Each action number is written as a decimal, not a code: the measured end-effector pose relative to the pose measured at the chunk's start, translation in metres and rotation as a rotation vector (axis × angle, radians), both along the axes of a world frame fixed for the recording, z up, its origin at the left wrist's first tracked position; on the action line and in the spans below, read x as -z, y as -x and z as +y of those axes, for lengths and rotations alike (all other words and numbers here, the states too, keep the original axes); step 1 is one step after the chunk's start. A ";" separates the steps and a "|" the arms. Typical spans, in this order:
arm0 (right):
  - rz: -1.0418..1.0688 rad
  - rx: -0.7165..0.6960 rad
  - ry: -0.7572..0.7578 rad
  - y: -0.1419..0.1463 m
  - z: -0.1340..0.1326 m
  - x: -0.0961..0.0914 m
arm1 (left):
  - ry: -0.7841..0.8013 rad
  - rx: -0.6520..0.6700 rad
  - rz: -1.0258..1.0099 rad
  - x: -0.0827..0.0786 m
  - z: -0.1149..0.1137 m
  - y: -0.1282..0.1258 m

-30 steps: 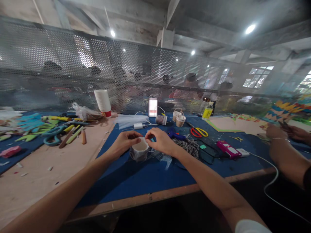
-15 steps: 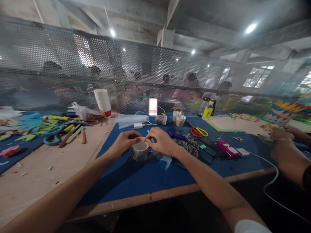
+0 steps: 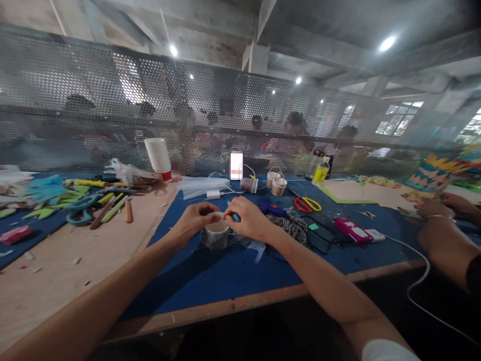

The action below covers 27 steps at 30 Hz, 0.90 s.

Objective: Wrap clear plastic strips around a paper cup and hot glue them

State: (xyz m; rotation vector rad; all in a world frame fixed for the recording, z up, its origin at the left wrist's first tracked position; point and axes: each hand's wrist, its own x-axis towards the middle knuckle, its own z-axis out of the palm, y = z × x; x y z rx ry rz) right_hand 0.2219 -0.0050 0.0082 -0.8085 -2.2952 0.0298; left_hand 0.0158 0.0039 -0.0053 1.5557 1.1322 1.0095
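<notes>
A small paper cup [image 3: 215,239] stands on the blue mat, wrapped outside in something greyish and partly see-through. My left hand [image 3: 196,219] is closed, thumb and fingers pinching at the left side of the cup's rim. On the right of the rim, my right hand [image 3: 246,218] has its fingertips pressed together close to the left thumb. Whether a thin strand lies between the fingertips is too small to tell. A bluish thing [image 3: 236,217] shows behind the right fingers. Clear film [image 3: 258,249] lies beside the cup.
Grey cord [image 3: 292,228], red-and-yellow-handled scissors [image 3: 308,204], a magenta box [image 3: 351,231] and two small baskets [image 3: 278,186] lie rightward. Stacked paper cups [image 3: 158,159], blue scissors [image 3: 83,208] and tools are leftward. Another person's hands [image 3: 436,208] work at far right.
Both hands stay at the cup's rim with barely any movement. The cup and the things around it keep their places.
</notes>
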 end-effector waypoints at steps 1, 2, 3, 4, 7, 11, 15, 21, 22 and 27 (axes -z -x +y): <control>0.001 -0.003 0.003 0.000 -0.001 -0.001 | 0.005 -0.003 -0.006 0.000 0.000 0.000; 0.001 -0.005 0.007 0.001 -0.001 -0.001 | 0.010 -0.007 -0.011 0.000 0.000 -0.001; 0.002 -0.007 0.008 0.001 -0.002 -0.002 | 0.013 -0.012 -0.014 0.000 0.000 -0.001; 0.002 -0.008 0.007 0.001 -0.002 -0.002 | 0.015 -0.017 -0.016 0.000 0.000 -0.001; 0.006 -0.013 -0.003 0.001 -0.002 -0.002 | 0.016 -0.034 -0.013 0.000 0.000 -0.002; 0.010 -0.015 0.008 0.001 0.000 0.001 | 0.004 -0.038 -0.005 -0.001 0.000 -0.003; 0.010 -0.014 0.018 0.001 0.000 0.001 | 0.019 -0.042 0.013 -0.005 -0.001 -0.005; 0.009 -0.005 0.013 0.001 -0.001 0.000 | 0.085 0.016 0.002 -0.007 -0.001 -0.002; 0.008 -0.005 0.010 0.001 0.000 0.000 | 0.100 0.032 -0.013 -0.007 -0.001 -0.001; 0.011 -0.008 0.009 -0.001 0.002 0.003 | 0.146 0.163 -0.052 -0.012 -0.001 0.010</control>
